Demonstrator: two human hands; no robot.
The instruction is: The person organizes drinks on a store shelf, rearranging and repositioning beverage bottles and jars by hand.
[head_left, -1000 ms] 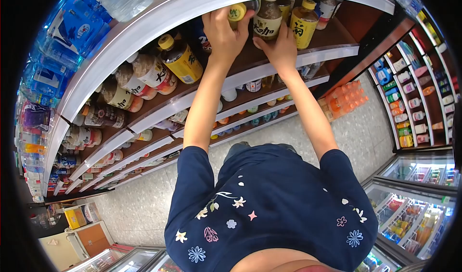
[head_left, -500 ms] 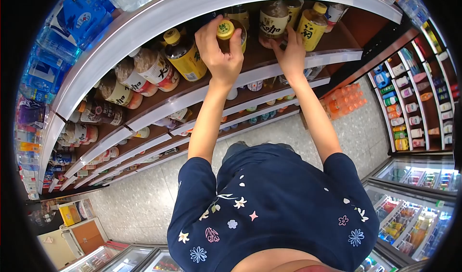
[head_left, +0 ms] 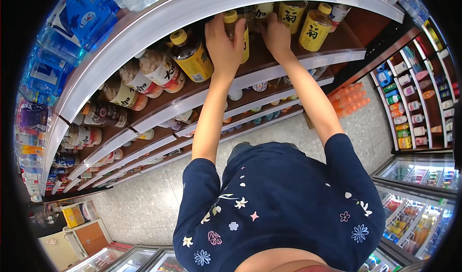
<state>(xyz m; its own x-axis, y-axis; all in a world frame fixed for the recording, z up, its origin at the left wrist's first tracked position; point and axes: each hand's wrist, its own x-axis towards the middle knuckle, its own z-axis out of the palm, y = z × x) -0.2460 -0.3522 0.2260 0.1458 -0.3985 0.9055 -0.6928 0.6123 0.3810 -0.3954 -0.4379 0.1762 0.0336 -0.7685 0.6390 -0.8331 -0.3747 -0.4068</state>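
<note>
My left hand (head_left: 224,50) is wrapped round a yellow-capped drink bottle (head_left: 230,18) with a yellow label, which stands upright on the shelf. Deeper in, my right hand (head_left: 278,37) is closed at the lower part of a bottle with a cream label (head_left: 263,11); its fingertips are partly hidden in shadow. To the right of that hand stand two yellow-labelled bottles, one at the back (head_left: 291,16) and one nearer the front (head_left: 316,29). Left of my left hand is another yellow-capped dark bottle (head_left: 191,55).
Bottles with pink-and-white labels (head_left: 162,72) line the shelf to the left. The grey front edge of the upper shelf (head_left: 231,5) overhangs the hands. Orange bottles (head_left: 350,100) stand on the floor at right. Glass-door coolers (head_left: 409,209) are behind me.
My right hand has pushed the cream-labelled bottle deeper and leftward, leaving the yellow bottle behind it more exposed. My left hand and its bottle have shifted slightly right and farther in.
</note>
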